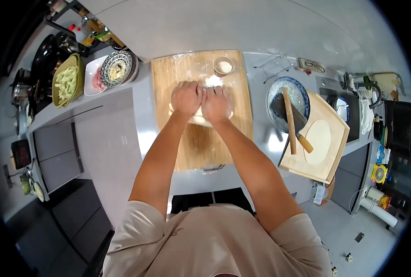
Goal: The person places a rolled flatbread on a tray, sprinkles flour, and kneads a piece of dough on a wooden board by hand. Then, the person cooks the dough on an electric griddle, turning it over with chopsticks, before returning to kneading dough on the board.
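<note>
Both my hands press side by side on a lump of pale dough [199, 121] on a wooden board [194, 152]. My left hand [186, 96] has its fingers curled over the dough's far side. Touching it at the thumbs, my right hand [216, 102] grips the dough in the same way. Most of the dough is hidden under the palms; its near edge and ends show. Just beyond the fingers lies a patch of white flour [213, 81]. A small bowl [223, 66] with flour in it stands at the board's far right corner.
Right of the board, a cleaver [297, 117] and a wooden stick [289, 120] lie across a blue-rimmed bowl [271, 87]. A wooden tray [338, 147] holds a flat dough sheet [318, 141]. At left stand a patterned bowl [128, 57], a white meat dish [89, 69] and a green vegetable basket [78, 87].
</note>
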Motion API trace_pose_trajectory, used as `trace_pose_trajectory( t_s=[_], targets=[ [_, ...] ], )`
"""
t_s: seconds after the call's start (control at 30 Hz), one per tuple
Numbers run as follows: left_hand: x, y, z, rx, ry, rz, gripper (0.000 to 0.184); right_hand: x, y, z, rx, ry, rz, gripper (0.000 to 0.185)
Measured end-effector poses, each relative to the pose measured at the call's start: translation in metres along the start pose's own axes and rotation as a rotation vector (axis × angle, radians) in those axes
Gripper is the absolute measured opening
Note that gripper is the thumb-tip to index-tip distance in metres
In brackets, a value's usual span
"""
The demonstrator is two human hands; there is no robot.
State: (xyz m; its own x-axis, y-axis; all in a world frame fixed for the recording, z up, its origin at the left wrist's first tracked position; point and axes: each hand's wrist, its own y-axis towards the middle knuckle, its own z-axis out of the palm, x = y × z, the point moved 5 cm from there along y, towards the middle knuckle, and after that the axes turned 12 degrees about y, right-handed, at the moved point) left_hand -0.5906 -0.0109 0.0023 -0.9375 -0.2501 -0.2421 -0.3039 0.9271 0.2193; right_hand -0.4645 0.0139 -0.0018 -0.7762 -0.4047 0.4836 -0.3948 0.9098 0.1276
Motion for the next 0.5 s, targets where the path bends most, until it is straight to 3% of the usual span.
trace_pose_trajectory(
  t_s=[0.07, 0.17, 0.2, 0.3, 0.33, 0.5],
  targets=[
    [0.003, -0.009, 0.004, 0.094, -0.018, -0.040, 0.033, -0.007, -0.005, 0.006, -0.014, 0.050, -0.048, 0.034],
    [0.004, -0.030, -0.028, 0.571, -0.165, -0.350, 0.036, 0.003, -0.029, -0.021, 0.002, 0.203, -0.057, 0.031],
    [0.005, -0.036, -0.041, 0.607, -0.194, -0.400, 0.038, 0.007, -0.039, -0.035, 0.003, 0.242, -0.068, 0.030],
    [-0.008, -0.070, -0.048, 0.528, -0.012, -0.358, 0.040, 0.024, -0.073, -0.055, -0.032, 0.258, -0.079, 0.027],
    [-0.017, -0.089, -0.046, 0.382, 0.103, -0.190, 0.041, 0.028, -0.087, -0.054, -0.064, 0.207, -0.095, 0.026],
    [-0.025, -0.156, -0.039, -0.054, 0.061, -0.110, 0.027, 0.019, -0.145, -0.021, -0.165, 0.054, -0.093, 0.022]
  ],
)
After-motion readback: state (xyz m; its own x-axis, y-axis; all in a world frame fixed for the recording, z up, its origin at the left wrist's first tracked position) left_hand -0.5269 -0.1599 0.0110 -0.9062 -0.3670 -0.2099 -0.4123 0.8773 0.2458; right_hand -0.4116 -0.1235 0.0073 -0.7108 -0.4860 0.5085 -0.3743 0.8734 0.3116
